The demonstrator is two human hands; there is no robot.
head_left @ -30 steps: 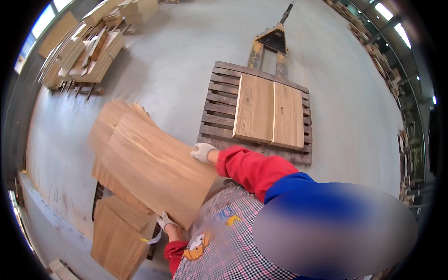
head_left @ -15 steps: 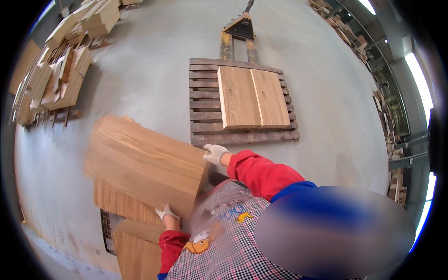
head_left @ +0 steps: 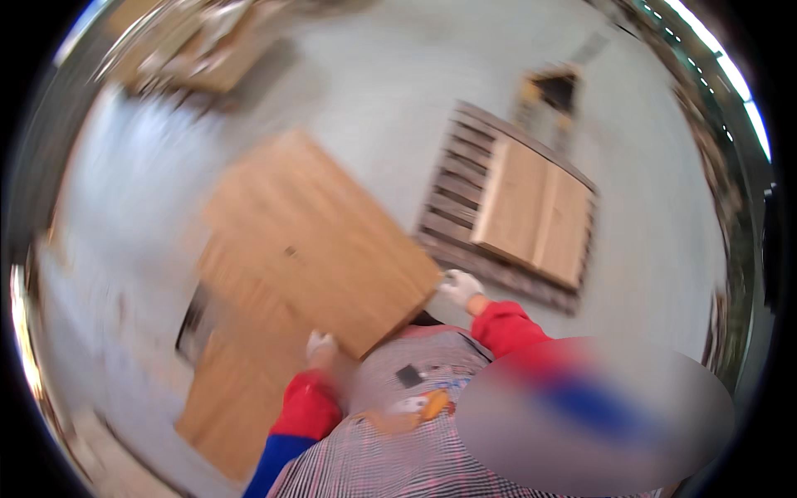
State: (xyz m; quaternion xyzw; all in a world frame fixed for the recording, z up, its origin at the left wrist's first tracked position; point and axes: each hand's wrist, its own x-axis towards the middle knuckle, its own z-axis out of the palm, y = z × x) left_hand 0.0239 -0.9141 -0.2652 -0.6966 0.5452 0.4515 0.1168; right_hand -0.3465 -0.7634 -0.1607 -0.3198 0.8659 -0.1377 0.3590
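A wide, light-brown wooden board [head_left: 320, 249] slants across the middle left, close to my apron. My right hand [head_left: 461, 290], in a white glove, grips its right-hand corner. At the near edge my left hand [head_left: 320, 344], also gloved, holds the board; motion blurs its fingers. Below and to the left lie more wooden boards [head_left: 241, 390], partly covered by the held one.
To the right a slatted wooden pallet [head_left: 457, 187] carries two thick wooden panels [head_left: 519, 203] side by side. Behind it stands a yellow and black pallet jack [head_left: 558, 90]. Stacked timber [head_left: 212, 58] sits at the far left. A dark frame [head_left: 193, 319] shows beside the lower boards.
The view has swung, so the pallet and jack now appear tilted and farther right. The held board has turned clockwise in the picture, with both hands still on it.
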